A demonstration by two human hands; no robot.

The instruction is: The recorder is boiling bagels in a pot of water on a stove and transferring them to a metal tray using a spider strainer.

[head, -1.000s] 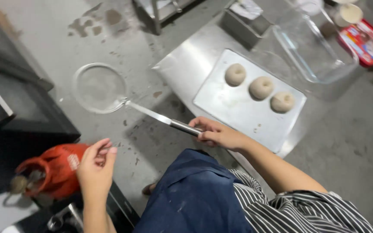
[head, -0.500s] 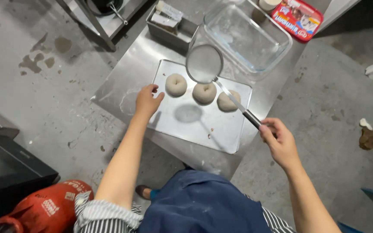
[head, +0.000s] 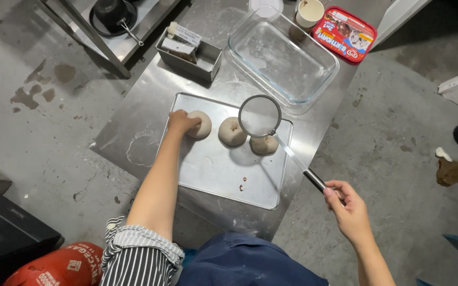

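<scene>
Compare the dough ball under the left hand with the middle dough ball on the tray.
The left dough ball is gripped by the left hand and partly hidden; the middle dough ball lies untouched in full view. The middle one shows a dimple on top; the left one's top looks smooth. Both are pale, round and sit on the metal tray.
</scene>
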